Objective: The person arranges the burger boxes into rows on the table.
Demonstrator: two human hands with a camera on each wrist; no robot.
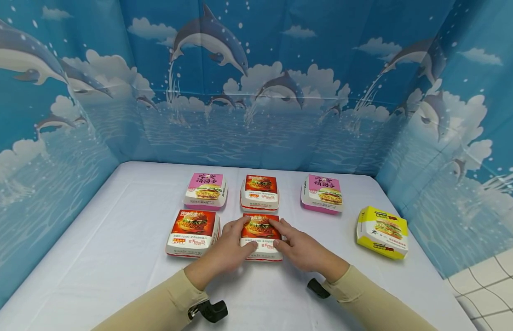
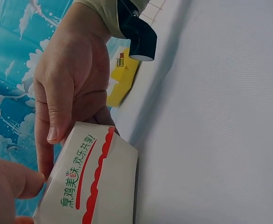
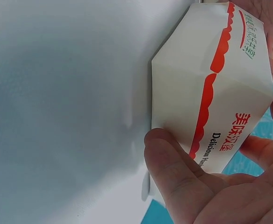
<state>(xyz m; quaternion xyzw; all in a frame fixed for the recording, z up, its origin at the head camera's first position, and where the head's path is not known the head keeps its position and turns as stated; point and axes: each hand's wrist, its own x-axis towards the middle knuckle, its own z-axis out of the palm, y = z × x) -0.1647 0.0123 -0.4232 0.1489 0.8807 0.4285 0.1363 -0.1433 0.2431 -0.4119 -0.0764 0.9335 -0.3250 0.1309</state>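
Head view: both hands, left (image 1: 228,248) and right (image 1: 299,248), grip the red burger box (image 1: 261,228), hiding its sides.

White-clothed table (image 1: 107,257). Lying on it: three red burger boxes (image 1: 193,232), two pink boxes (image 1: 205,191), one yellow box (image 1: 382,231) apart at right.

Both forearms extending forward, converging toward centre. Left hand (image 1: 230,248) lying palm-down, fingers curling inward, thumb pressing sideways. Right hand (image 1: 299,248) mirroring it, fingers reaching forward, thumb gripping near edge.
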